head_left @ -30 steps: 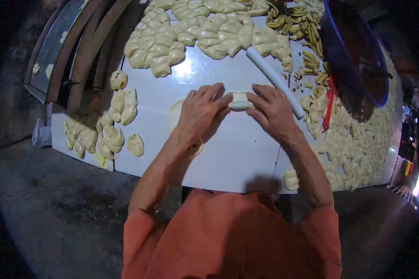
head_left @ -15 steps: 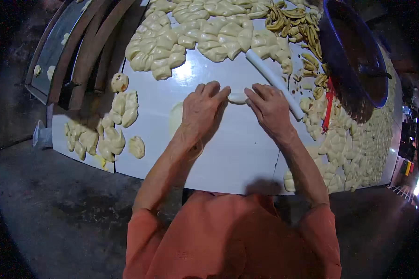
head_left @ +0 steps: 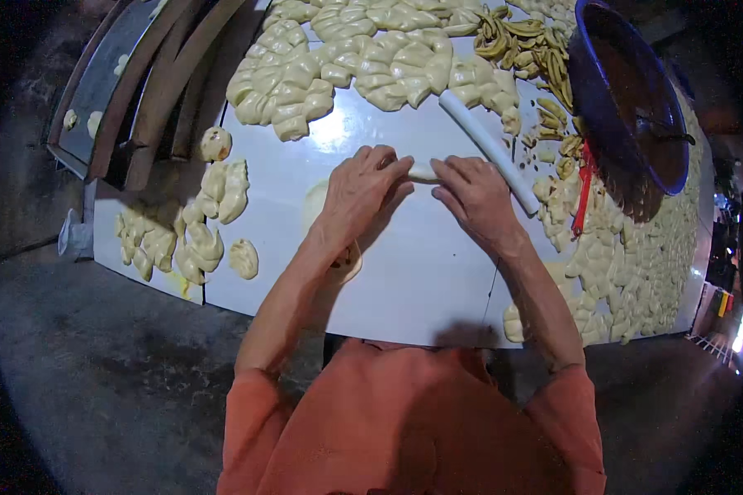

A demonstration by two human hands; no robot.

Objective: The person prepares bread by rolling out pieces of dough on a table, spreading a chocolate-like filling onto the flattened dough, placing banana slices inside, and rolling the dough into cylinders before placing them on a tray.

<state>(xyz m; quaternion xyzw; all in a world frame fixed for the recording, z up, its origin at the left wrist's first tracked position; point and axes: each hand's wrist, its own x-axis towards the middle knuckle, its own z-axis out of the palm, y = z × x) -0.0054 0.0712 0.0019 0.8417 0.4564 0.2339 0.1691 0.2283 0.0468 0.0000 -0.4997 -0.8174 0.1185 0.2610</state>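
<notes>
My left hand (head_left: 363, 186) and my right hand (head_left: 470, 194) grip the two ends of a short pale dough roll (head_left: 423, 175) on the white table (head_left: 404, 280), fingers curled over it. A thin flattened dough round (head_left: 314, 202) lies partly hidden under my left forearm. Just beyond my right hand a white rolling pin (head_left: 483, 144) lies diagonally. Piles of glossy dough pieces (head_left: 388, 70) cover the table's far part, with more dough lumps (head_left: 223, 190) to my left.
A blue basin (head_left: 590, 41) of brown contents stands far right, beside banana pieces (head_left: 528, 45) and a red utensil (head_left: 584, 190). Dense dough pieces (head_left: 636, 272) cover the right side. Metal trays with brown frames (head_left: 140, 91) stand at upper left. A pale bag (head_left: 76, 239) is at the left edge.
Both hands have shifted slightly on the roll, my right hand a little leftward with fingers lower over it, so less of the roll shows between them.
</notes>
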